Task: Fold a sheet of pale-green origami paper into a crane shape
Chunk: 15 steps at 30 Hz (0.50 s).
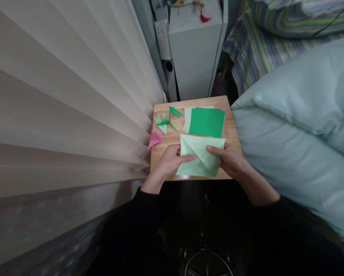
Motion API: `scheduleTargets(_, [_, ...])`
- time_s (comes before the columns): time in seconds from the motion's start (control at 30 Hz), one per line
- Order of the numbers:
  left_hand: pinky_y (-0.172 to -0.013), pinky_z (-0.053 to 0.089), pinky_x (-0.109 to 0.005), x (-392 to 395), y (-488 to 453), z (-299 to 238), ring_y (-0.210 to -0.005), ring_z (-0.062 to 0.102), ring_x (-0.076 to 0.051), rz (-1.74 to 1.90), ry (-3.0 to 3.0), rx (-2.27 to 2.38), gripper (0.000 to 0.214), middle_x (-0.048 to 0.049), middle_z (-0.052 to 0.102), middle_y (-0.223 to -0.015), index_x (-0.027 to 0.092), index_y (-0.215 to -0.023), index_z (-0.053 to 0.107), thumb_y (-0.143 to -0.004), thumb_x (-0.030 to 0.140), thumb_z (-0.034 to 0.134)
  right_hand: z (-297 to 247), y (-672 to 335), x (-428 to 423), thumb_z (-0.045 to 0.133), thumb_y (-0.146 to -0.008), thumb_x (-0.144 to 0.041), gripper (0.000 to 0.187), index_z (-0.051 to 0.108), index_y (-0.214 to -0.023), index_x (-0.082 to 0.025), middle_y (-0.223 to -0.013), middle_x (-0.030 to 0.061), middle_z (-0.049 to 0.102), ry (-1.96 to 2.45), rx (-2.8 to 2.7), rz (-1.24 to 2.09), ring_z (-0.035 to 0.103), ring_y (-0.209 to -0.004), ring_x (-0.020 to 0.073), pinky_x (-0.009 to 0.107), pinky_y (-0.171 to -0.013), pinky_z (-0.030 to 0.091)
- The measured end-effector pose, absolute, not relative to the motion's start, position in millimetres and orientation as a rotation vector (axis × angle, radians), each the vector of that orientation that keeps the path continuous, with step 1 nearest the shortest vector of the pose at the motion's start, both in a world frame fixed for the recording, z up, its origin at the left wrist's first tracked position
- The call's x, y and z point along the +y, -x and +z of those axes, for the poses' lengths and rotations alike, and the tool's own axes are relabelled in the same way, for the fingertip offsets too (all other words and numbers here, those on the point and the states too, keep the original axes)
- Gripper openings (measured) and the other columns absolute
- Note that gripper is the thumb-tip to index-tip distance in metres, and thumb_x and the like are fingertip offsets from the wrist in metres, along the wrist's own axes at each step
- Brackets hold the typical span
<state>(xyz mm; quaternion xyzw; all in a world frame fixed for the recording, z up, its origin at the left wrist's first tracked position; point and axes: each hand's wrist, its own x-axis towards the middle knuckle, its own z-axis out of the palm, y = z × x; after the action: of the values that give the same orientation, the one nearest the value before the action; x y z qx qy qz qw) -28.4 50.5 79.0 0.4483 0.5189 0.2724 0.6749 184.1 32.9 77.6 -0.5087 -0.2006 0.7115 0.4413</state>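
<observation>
A light green sheet of origami paper (200, 163) with a diagonal crease is held up over the near part of a small wooden table (232, 134). My left hand (170, 159) grips its left side, thumb on top and fingers behind. On the right side, my right hand (229, 156) pinches the paper the same way, its fingers partly hidden underneath. Just beyond lies a stack of coloured paper with a dark green sheet (208, 120) on top; light green and pink edges show below it.
Folded green paper cranes (166, 122) and a pink folded piece (155, 138) lie at the table's left. A pleated curtain (102, 115) borders that side. Bedding (289, 122) rises at the right, and a white cabinet (191, 61) stands behind the table.
</observation>
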Motion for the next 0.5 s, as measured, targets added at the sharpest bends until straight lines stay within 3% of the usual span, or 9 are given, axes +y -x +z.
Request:
scheduleTargets(0.13, [-0.074,0.057,-0.035,52.4,29.8,72.8,-0.081,0.073,-0.024,0.659,-1.035,1.261,0.038,-0.0104,0.082,-0.098,0.014,-0.096,0.080,-0.065,0.032,0.092,66.8,-179.9,30.5,0.097,-0.054,-0.033,0.047,0.082,-0.096,-0.019,-0.106,0.0090,0.084,1.349,-0.603,1.630,0.077,-0.089,0.0264,0.040,-0.085,0.061])
scheduleTargets(0.23, [-0.069,0.054,-0.030,51.4,28.0,73.2,-0.075,0.071,-0.020,0.717,-1.005,1.286,0.034,-0.0077,0.081,-0.093,0.015,-0.092,0.079,-0.065,0.030,0.092,62.5,-178.5,29.1,0.093,-0.060,-0.039,0.038,0.081,-0.088,-0.018,-0.096,0.0089,0.083,1.444,-0.759,1.418,0.074,-0.079,0.0244,0.038,-0.075,0.059])
scheduleTargets(0.33, [-0.062,0.052,-0.028,50.4,24.5,77.1,-0.070,0.068,-0.018,0.767,-0.897,1.259,0.040,-0.0068,0.077,-0.083,0.015,-0.088,0.077,-0.075,0.053,0.086,67.1,-177.2,26.5,0.080,-0.076,-0.044,0.028,0.078,-0.079,-0.017,-0.078,0.0065,0.079,1.551,-1.062,1.156,0.066,-0.069,0.0213,0.032,-0.061,0.050])
scheduleTargets(0.4, [-0.060,0.053,-0.030,50.0,22.6,80.9,-0.072,0.070,-0.022,0.760,-0.736,1.138,0.060,-0.0087,0.076,-0.081,0.016,-0.093,0.078,-0.082,0.075,0.068,72.3,-175.9,24.7,0.071,-0.084,-0.042,0.027,0.073,-0.072,-0.017,-0.071,0.0046,0.073,1.586,-1.193,1.049,0.062,-0.066,0.0195,0.030,-0.059,0.046])
scheduleTargets(0.47, [-0.059,0.054,-0.032,49.6,21.5,84.5,-0.076,0.073,-0.025,0.738,-0.608,1.017,0.069,-0.0101,0.077,-0.085,0.018,-0.104,0.078,-0.083,0.082,0.059,76.5,-174.3,23.2,0.066,-0.088,-0.040,0.030,0.069,-0.068,-0.018,-0.068,0.0034,0.071,1.578,-1.240,1.030,0.060,-0.066,0.0183,0.029,-0.060,0.045])
scheduleTargets(0.5, [-0.059,0.054,-0.031,49.4,21.2,85.7,-0.078,0.073,-0.025,0.733,-0.587,0.988,0.066,-0.0099,0.078,-0.087,0.019,-0.108,0.077,-0.083,0.079,0.063,77.8,-173.4,22.7,0.065,-0.089,-0.040,0.031,0.068,-0.068,-0.018,-0.069,0.0031,0.070,1.566,-1.242,1.038,0.060,-0.066,0.0180,0.029,-0.060,0.046])
